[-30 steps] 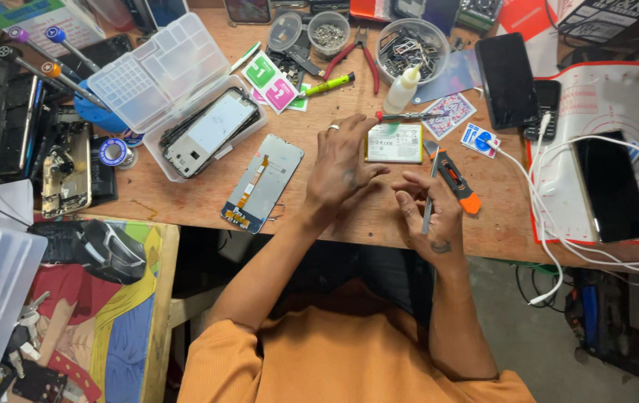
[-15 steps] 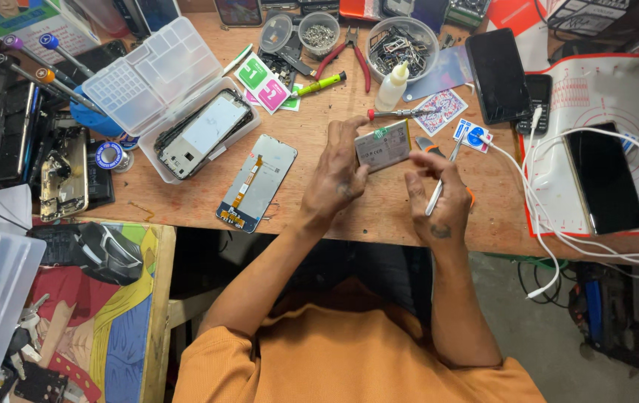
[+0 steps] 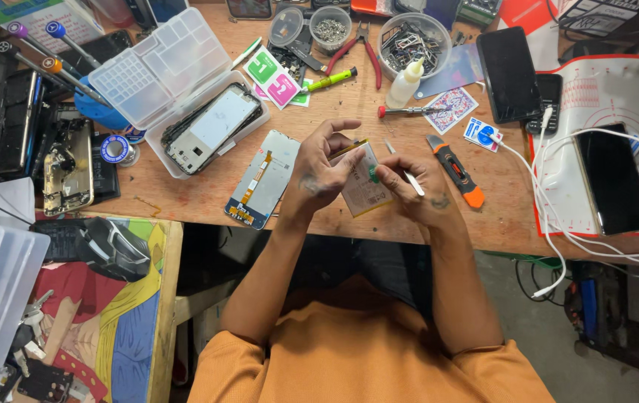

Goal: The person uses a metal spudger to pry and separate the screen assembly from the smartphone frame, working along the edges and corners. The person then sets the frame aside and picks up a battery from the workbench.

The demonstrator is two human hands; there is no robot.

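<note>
The left hand (image 3: pixel 319 170) grips a flat pale phone battery (image 3: pixel 360 183) by its upper edge, thumb and fingers pinched around it, holding it tilted just above the near edge of the wooden table (image 3: pixel 185 198). The right hand (image 3: pixel 413 190) pinches the battery's right side with its fingertips and also holds thin metal tweezers (image 3: pixel 407 173) tucked between the fingers. Just beside the left hand lies a phone screen panel (image 3: pixel 263 179) with an orange ribbon cable, face down at the near edge. Just right of the right hand lies an orange and black utility knife (image 3: pixel 454 170). Farther back sit a clear plastic box (image 3: pixel 159 67) holding a phone frame (image 3: pixel 211 127), a red-handled screwdriver (image 3: pixel 409 111), a small white bottle (image 3: pixel 403 83) and red pliers (image 3: pixel 360 46). A white mat (image 3: pixel 596 97) with a dark phone (image 3: pixel 612 179) covers the table's right end.
</note>
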